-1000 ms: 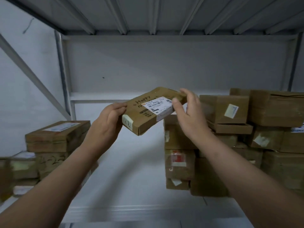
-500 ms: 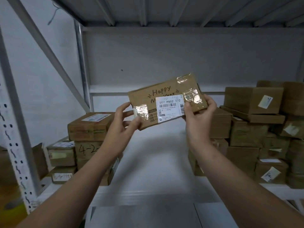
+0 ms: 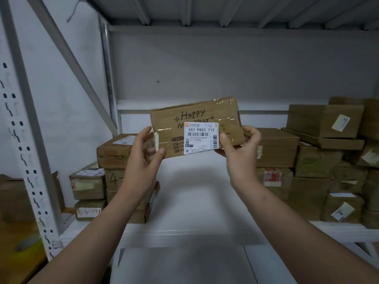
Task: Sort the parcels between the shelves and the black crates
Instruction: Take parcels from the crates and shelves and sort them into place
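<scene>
"What's being held up there?"

"A flat brown cardboard parcel (image 3: 194,117), taped over, with 'Happy New Year' inked across it. It's in the air in front of the white metal shelf (image 3: 194,193), touching nothing but the hands. Its broad face is turned toward the person, a little tilted."

"Why hold it like that?"

"To read it, I'd say. The white shipping label (image 3: 201,138) sits square to the eyes, with the code 507 P802 T72 in plain view. That code likely decides shelf or crate."

"And the hands?"

"The left hand (image 3: 143,158) grips the left end, thumb in front and fingers behind. The right hand (image 3: 240,152) pinches the lower right corner, thumb at the label's edge and not over the print. Both sit at the ends, so the writing is uncovered."

"Where might it go?"

"I can't tell. A bare stretch of shelf lies just below it, between the stack of brown boxes (image 3: 114,154) on the left and the bigger pile of brown cartons (image 3: 315,160) on the right. No black crate is in sight from here."

"Any risk?"

"Little, I think. It looks light, and two hands have it."
</scene>
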